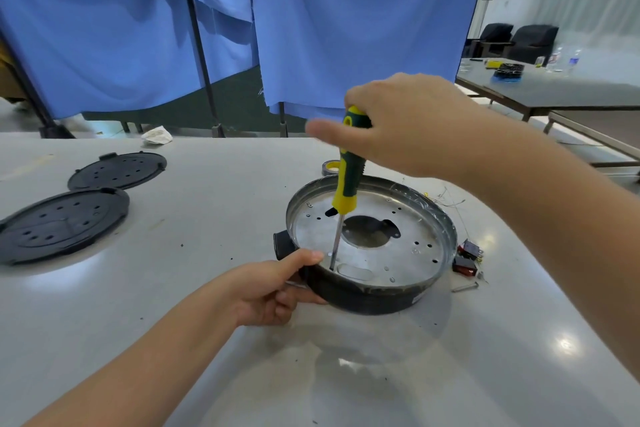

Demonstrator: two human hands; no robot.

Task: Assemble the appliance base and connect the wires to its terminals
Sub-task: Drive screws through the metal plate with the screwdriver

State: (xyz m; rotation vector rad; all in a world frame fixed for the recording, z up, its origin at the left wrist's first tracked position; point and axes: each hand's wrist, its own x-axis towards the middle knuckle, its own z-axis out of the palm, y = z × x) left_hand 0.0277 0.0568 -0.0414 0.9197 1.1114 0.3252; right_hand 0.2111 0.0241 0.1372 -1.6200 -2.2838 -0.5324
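The round appliance base (415, 229), a shiny metal pan with a black outer wall and a large centre hole, lies on the table in front of me. My left hand (273, 288) grips its near-left rim, thumb over the edge. My right hand (398, 125) holds the top of a yellow-and-green screwdriver (348, 180) that stands nearly upright, its tip down on the pan floor by the near-left rim. Thin loose wires (446, 199) lie behind the base at the right. A small red-and-black switch part (467, 258) sits beside the base's right side.
Two black perforated round covers (62, 222) (117, 170) lie at the table's left. A roll of tape (330, 166) sits behind the base. Loose screws (465, 286) lie at its right. A crumpled white rag (157, 135) is at the far edge, blue curtains beyond it.
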